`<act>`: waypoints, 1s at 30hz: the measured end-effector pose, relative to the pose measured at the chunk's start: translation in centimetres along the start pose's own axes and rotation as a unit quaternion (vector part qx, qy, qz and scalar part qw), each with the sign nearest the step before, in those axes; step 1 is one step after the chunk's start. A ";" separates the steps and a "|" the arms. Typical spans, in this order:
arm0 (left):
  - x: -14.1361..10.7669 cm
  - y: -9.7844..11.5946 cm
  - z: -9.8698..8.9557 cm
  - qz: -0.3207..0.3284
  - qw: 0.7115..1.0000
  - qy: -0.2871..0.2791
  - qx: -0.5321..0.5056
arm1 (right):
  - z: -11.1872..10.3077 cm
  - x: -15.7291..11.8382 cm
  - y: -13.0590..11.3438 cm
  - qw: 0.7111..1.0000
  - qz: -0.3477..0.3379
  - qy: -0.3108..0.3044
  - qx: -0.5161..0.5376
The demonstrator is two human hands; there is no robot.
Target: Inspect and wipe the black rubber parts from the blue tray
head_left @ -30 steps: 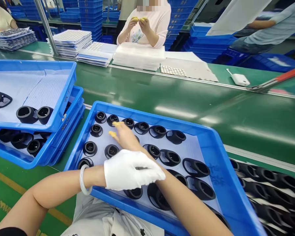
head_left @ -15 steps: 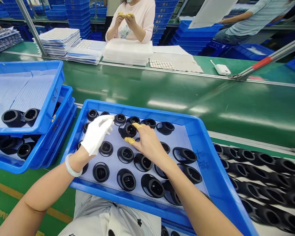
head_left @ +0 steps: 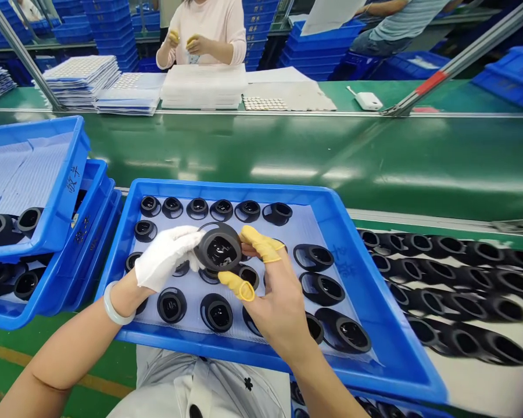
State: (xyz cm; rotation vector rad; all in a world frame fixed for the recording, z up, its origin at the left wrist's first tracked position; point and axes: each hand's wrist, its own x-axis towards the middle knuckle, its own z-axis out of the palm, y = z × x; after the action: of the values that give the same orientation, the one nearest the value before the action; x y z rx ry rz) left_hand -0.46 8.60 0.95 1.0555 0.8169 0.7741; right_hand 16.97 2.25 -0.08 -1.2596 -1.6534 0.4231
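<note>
the step in hand looks like checking one piece: a black moulded cup (head_left: 219, 248) is lifted just above the blue plastic tray (head_left: 226, 188), at about 12 o'clock from the tray's middle, gripped at its 9 o'clock edge by the left hand (head_left: 165, 255) in a white cotton glove (head_left: 154, 267), fingers pressed together. the bare right hand (head_left: 272, 296) stands at its 3 o'clock with fingers spread, its yellow finger cots (head_left: 261, 244) at the cup's rim and just below it. the next move calls for turning the cup without letting it slip onto the rows of cups (head_left: 197, 209) beneath.
</note>
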 end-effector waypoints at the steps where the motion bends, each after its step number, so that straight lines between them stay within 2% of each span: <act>1: 0.0 -0.1 0.0 0.000 1.000 -0.006 -0.012 | 0.1 -0.2 0.0 0.998 0.041 -0.005 0.041; 5: 0.1 -0.4 0.0 0.000 0.999 -0.007 -0.036 | 0.2 -0.5 0.0 0.965 0.185 -0.028 0.185; 8: 0.0 -0.2 0.3 -0.010 0.998 -0.012 -0.063 | 0.1 -0.4 -0.1 0.937 0.240 -0.022 0.254; 12: -0.3 0.4 0.8 -0.055 0.993 -0.023 -0.099 | 0.2 0.0 -0.3 0.890 0.304 -0.032 0.337; 14: -0.4 0.5 0.9 -0.069 0.992 -0.013 -0.109 | 0.4 0.1 -0.3 0.850 0.333 -0.063 0.404; 18: -0.5 0.5 1.2 -0.074 0.991 0.010 -0.108 | 1.1 0.2 0.0 0.729 0.373 -0.118 0.562; 19: -0.6 0.4 1.2 -0.071 0.992 0.008 -0.100 | 1.3 0.2 0.1 0.706 0.380 -0.119 0.585; 21: -0.7 0.4 1.2 -0.056 0.995 0.003 -0.078 | 1.6 0.1 0.3 0.684 0.388 -0.114 0.608; 23: -0.8 0.4 1.2 -0.031 0.998 0.000 -0.051 | 1.8 0.1 0.5 0.684 0.392 -0.104 0.606; 25: -1.1 0.4 1.3 -0.010 1.000 0.004 -0.009 | 1.8 0.1 0.5 0.704 0.388 -0.094 0.588; 28: -1.5 0.6 1.6 0.017 0.994 0.037 0.100 | 1.4 0.1 0.7 0.759 0.362 -0.089 0.533; 30: -1.7 0.6 1.8 0.070 0.977 0.056 0.195 | 0.9 0.0 0.9 0.810 0.329 -0.081 0.478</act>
State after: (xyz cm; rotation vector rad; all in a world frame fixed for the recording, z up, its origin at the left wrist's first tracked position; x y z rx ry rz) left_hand 0.20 6.54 2.31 1.4407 1.0262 0.8153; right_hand 16.69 2.82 -1.16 -0.9463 -0.8036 1.5953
